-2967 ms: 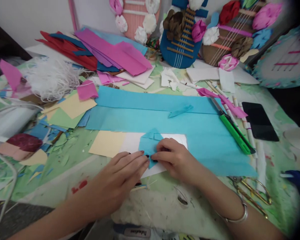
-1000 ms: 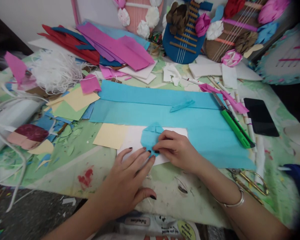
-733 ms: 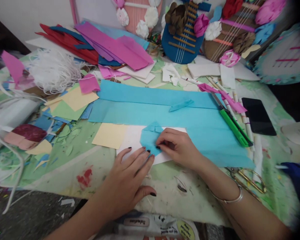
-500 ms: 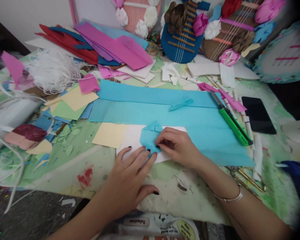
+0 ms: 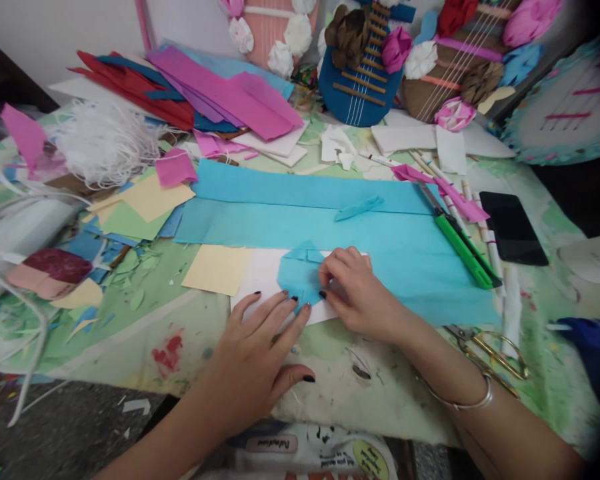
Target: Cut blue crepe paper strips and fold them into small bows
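A small folded piece of light blue tissue paper (image 5: 299, 275) lies on a white sheet (image 5: 260, 285) near the table's front edge. My left hand (image 5: 260, 360) lies flat with fingers spread, its fingertips pressing the lower edge of the blue piece. My right hand (image 5: 357, 293) has its fingers curled and pinches the right side of the same piece. A silver bangle (image 5: 463, 400) circles my right wrist.
Large blue tissue sheets (image 5: 300, 213) spread behind the hands. A green utility knife (image 5: 463, 250), pencils, a black phone (image 5: 511, 228) and gold scissors (image 5: 490, 353) lie to the right. Pink, red and blue paper stacks (image 5: 220, 93), white shreds (image 5: 103, 143) and paper-flower guitars (image 5: 365, 73) crowd the back.
My right hand has slid slightly right and up along the blue piece's edge. My left hand stays flat on its lower edge, the thumb spread out since three seconds ago.
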Demonstrator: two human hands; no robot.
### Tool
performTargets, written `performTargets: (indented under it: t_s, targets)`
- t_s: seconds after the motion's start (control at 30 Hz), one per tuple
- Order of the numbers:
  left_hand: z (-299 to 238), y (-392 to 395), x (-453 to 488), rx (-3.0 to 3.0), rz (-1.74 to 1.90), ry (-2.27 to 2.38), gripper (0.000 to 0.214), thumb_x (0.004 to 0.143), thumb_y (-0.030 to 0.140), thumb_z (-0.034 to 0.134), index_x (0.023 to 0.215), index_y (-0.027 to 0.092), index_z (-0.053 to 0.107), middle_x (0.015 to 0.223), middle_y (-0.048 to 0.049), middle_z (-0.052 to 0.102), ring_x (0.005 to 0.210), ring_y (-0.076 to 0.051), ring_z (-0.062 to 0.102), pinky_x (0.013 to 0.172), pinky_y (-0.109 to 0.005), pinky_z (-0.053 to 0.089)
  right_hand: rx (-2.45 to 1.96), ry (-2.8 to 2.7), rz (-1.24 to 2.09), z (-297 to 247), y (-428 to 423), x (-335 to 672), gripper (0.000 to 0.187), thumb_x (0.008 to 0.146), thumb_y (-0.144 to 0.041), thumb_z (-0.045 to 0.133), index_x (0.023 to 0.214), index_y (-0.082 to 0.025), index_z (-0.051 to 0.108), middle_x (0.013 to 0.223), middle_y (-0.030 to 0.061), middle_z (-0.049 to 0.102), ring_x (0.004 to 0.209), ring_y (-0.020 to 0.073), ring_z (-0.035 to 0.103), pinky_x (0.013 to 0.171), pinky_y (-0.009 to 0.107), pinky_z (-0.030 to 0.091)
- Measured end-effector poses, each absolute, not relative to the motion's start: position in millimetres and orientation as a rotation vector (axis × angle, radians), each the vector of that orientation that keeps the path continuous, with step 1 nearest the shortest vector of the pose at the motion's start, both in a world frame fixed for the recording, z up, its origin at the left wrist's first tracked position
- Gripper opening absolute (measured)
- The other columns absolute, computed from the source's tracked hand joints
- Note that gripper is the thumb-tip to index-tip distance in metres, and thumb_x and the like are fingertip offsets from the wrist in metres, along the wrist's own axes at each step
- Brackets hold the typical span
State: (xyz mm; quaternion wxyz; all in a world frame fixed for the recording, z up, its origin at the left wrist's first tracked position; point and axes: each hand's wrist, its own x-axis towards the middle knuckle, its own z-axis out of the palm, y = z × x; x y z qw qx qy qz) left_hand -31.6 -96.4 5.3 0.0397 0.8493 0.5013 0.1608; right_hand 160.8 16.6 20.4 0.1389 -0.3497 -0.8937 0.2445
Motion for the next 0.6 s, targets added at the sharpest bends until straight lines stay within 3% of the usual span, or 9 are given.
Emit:
performTargets:
  t_s: [0.23,0.4,0.6]
  targets:
    - [6,-94,-30,2.61,0.471,1.556,0.054,0.093,0.051,0.046,0.133,0.015,0.051,0.125,-0.0143,0.058,0.12,-0.031,0.047,0.101,-0.052,0.028,-1.017,-2.494,0.913,23,21,167,0.024,0.07,0.001,0.046,0.082,-0.02,0.044,0.085,0.0012,0.051,0.085,0.0191,0.042,0.078,0.034,0.03]
    - [10,-84,-28,2.652,0.459,1.526,0.053,0.091,0.053,0.047,0.129,0.016,0.055,0.118,-0.0151,0.059,0.109,-0.032,0.05,0.093,-0.051,0.034,-1.114,-2.521,0.836,24,18,162,0.012,0.077,-0.01,0.053,0.082,-0.02,0.048,0.088,0.0027,0.054,0.089,0.0212,0.042,0.08,0.036,0.028]
    - [11,-80,-29,2.694,0.427,1.505,0.054,0.089,0.051,0.052,0.131,0.018,0.053,0.116,-0.0155,0.058,0.107,-0.033,0.05,0.089,-0.052,0.037,-1.138,-2.507,0.85,25,18,161,0.018,0.072,-0.002,0.048,0.078,-0.02,0.045,0.083,0.001,0.053,0.086,0.0198,0.042,0.077,0.034,0.027]
